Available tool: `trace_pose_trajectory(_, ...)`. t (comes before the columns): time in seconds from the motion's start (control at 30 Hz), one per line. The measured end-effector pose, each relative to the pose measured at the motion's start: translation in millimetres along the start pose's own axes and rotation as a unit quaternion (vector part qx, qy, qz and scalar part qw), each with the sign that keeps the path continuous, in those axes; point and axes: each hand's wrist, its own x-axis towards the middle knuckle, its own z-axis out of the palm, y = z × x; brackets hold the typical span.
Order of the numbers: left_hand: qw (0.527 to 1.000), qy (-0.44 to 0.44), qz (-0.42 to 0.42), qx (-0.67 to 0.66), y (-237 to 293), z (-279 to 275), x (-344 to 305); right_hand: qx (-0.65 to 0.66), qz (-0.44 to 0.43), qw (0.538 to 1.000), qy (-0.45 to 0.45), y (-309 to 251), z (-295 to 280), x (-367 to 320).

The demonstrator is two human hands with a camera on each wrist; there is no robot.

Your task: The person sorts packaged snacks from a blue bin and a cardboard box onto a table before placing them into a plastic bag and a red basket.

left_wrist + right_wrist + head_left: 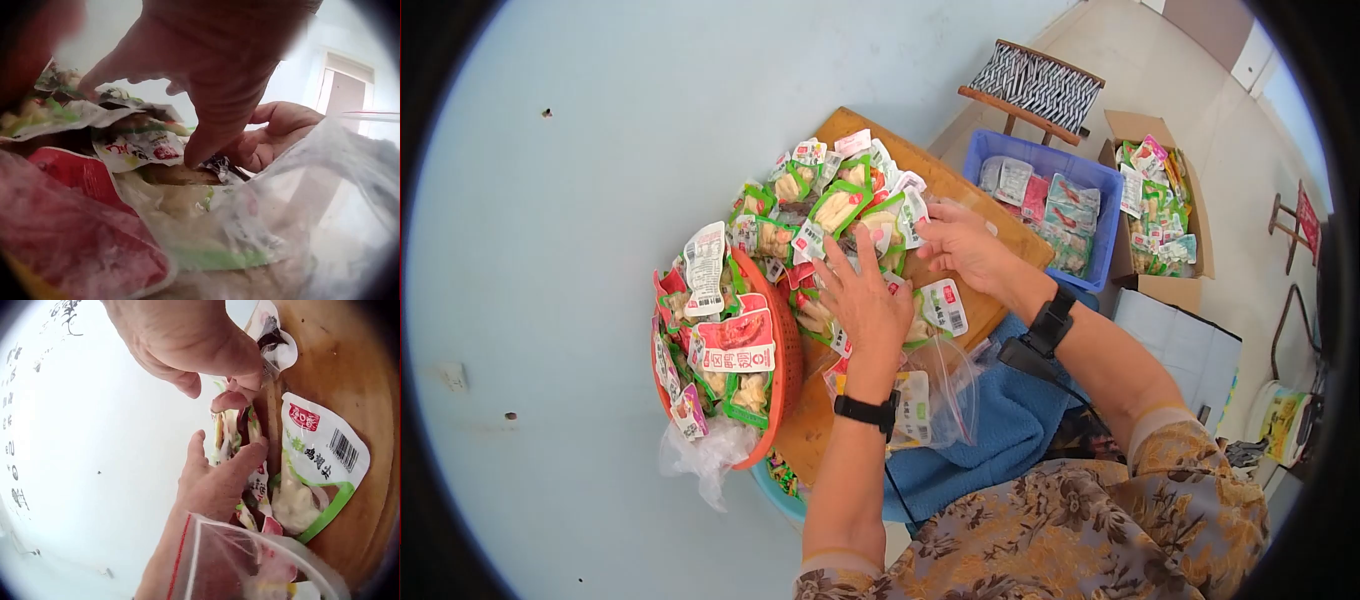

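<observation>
In the head view my left hand (pixel 868 308) lies over a heap of small snack packets (pixel 840 210), its fingers spread and touching the packs. My right hand (pixel 965 245) is at the heap's right side, fingers loosely bent beside a white-ended packet (pixel 912 215). The right wrist view shows a gap between its thumb and fingers. A chicken wing tip packet (pixel 322 465), white with a green edge, lies flat on the wooden board (pixel 350 356). A clear zip bag (pixel 950 390) with packets inside sits at the board's near edge, below my hands.
An orange basket (pixel 785 400) full of packets stands on the left by the wall. To the right are a blue crate (pixel 1112 225) and a cardboard box (pixel 1203 240), both holding packets. Behind them stands a woven stool (pixel 1040 90). A blue towel (pixel 1000 430) lies near my lap.
</observation>
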Motion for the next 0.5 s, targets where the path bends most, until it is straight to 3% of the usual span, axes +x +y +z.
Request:
trace_pose_trajectory(0.2, 0.995, -0.067, -0.061, -0.037, 3, 18, 14, -0.118, 0.009, 0.992, 0.045, 19, 14, 23)
trace_pose_trajectory(0.27, 0.996, -0.047, -0.062, -0.047, 3, 21, 15, -0.150, 0.012, 0.987, 0.064, 27, 20, 23)
trace_pose_trajectory(0.37, 0.993, 0.002, -0.073, -0.096, -9, 21, 15, -0.346, -0.186, 0.919, 0.043, 42, 29, 17)
trace_pose_trajectory(0.43, 0.988, 0.027, -0.080, -0.133, -26, 21, 12, -0.353, -0.220, 0.909, 0.037, 51, 36, 12)
trace_pose_trajectory(0.5, 0.989, 0.070, -0.054, -0.122, -43, 26, 3, -0.425, -0.313, 0.849, 0.004, 60, 43, 1)
